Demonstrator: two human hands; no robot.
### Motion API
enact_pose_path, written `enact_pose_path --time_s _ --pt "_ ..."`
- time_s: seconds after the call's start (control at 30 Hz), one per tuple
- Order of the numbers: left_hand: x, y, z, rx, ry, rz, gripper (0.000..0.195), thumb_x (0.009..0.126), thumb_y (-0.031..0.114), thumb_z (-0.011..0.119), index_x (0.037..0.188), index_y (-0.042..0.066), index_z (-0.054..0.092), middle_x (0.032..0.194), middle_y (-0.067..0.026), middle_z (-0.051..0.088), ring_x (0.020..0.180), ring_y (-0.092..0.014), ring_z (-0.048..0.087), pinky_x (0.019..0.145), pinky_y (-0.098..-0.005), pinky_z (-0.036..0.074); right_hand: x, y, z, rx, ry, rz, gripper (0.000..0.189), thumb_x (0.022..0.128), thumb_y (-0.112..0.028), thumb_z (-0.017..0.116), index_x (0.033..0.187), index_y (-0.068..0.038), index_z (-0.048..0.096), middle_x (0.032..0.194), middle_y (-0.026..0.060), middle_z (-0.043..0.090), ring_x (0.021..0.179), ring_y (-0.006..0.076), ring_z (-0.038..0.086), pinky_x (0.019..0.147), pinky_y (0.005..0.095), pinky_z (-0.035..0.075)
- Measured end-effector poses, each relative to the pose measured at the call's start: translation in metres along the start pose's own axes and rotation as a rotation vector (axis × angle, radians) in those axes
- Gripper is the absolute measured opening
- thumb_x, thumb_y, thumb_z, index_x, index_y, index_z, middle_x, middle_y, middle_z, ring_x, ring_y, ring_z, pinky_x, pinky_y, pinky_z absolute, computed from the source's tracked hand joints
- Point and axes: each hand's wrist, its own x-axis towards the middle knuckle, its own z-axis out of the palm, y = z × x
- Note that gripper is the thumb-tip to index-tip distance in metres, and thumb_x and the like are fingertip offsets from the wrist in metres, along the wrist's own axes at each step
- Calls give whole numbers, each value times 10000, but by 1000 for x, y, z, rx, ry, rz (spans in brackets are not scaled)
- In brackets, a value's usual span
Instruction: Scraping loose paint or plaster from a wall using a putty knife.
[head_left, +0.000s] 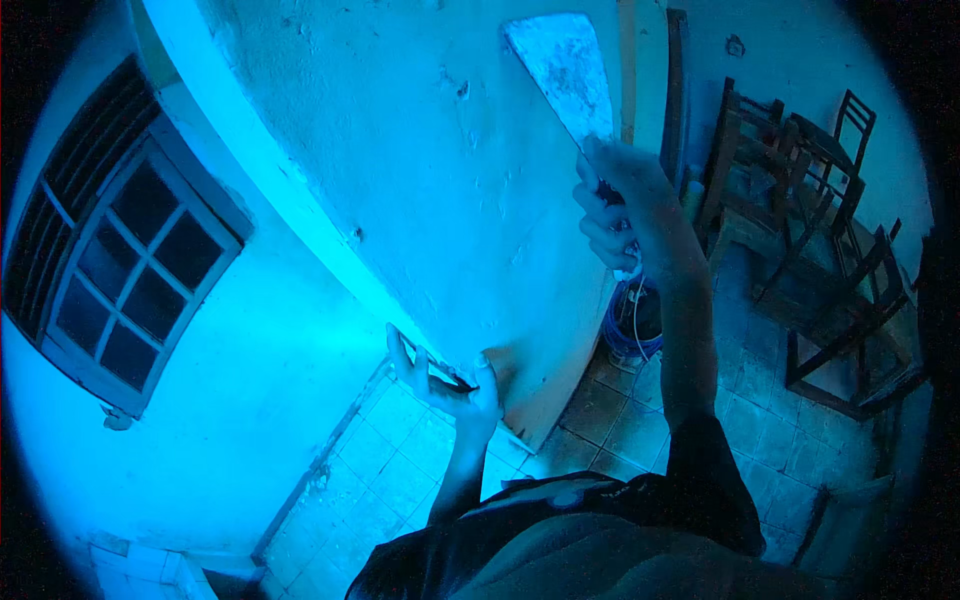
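Note:
My right hand (626, 210) is raised before a wall and grips the handle of a wide, flat scraper. The scraper's blade (564, 71) points up and is pale with dark smears; it overlaps the wall in view, and I cannot tell whether it touches. Lower down, by the wall's corner edge, my left hand (469, 401) holds a thin, dark-edged flat object (456, 381) between thumb and fingers. Its exact kind is unclear. Small pits and rough patches mark the painted wall face (390, 150). Blue light tints everything.
A bucket (634, 330) with a pale cord or handle stands on the tiled floor (615, 409) beyond the wall's end. Wooden chairs (802, 165) are piled at the right, with a frame-like piece (855, 367) below. A paned window (142, 270) is in the left wall.

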Motion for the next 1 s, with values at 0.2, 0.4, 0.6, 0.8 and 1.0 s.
enact_pose_path --time_s 0.2,0.4,0.6,0.8,1.0 --pt "1 0 1 -31 17 7 633 814 197 619 1326 142 251 1397 -310 196 1284 -458 246 1017 -577 234 -9 3 20 -33 116 18 356 932 -418 474 752 -116 414 496 -57 245 312 41 226 263 219 162" --pt "3 2 0 -37 2 15 627 825 213 619 1331 143 256 1398 -310 192 1283 -460 248 1013 -582 239 -4 1 18 0 83 -66 349 927 -411 491 749 -121 413 496 -51 270 310 41 247 256 225 174" --pt "3 2 -1 -10 5 20 638 821 228 625 1335 141 256 1392 -310 211 1278 -460 260 1011 -577 246 -7 8 15 -32 153 31 356 932 -418 475 745 -123 404 504 -57 259 322 34 225 274 216 157" --pt "2 0 1 -7 19 22 616 824 234 615 1321 130 265 1389 -309 223 1274 -456 267 1008 -576 251 -9 0 9 10 90 48 353 924 -410 497 728 -132 404 520 -61 296 343 41 273 293 220 188" --pt "2 0 1 -40 10 8 610 826 238 616 1318 144 268 1397 -300 204 1282 -451 253 1005 -573 253 -9 1 13 -38 72 0 361 935 -423 464 740 -129 391 510 -63 250 329 32 234 279 217 155"
